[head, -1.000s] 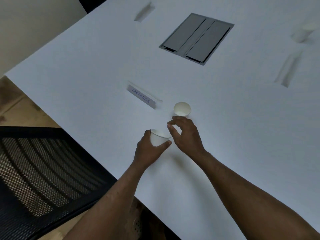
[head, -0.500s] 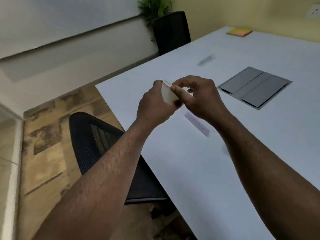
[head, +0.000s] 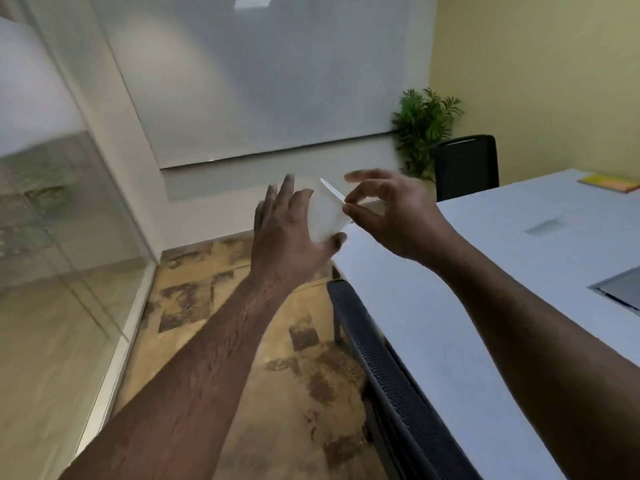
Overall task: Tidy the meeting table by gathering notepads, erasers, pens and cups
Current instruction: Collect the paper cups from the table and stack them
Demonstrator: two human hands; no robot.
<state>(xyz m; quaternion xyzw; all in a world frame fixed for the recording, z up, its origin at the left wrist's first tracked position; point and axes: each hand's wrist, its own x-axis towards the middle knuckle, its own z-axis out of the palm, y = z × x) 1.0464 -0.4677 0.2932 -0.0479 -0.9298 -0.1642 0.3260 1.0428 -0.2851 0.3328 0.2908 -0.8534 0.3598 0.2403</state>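
A white paper cup (head: 325, 216) is held up in the air, tilted with its mouth toward the right, off the left edge of the white meeting table (head: 485, 265). My left hand (head: 291, 237) wraps around the cup's body from the left. My right hand (head: 388, 209) pinches the cup's rim between thumb and forefinger, its other fingers spread. I cannot tell whether a second cup is nested inside. A yellow and orange notepad (head: 609, 183) lies at the table's far right corner.
A black mesh chair (head: 388, 368) stands against the table's left edge below my arms. Another black chair (head: 465, 166) and a potted plant (head: 424, 126) stand at the far end. A grey cable hatch (head: 620, 289) sits in the tabletop; a glass wall (head: 52, 237) runs along the left.
The view has swung up and left from the tabletop. Both hands lifted the cup off the table and carried it out past the table's edge; the right-hand fingers have spread.
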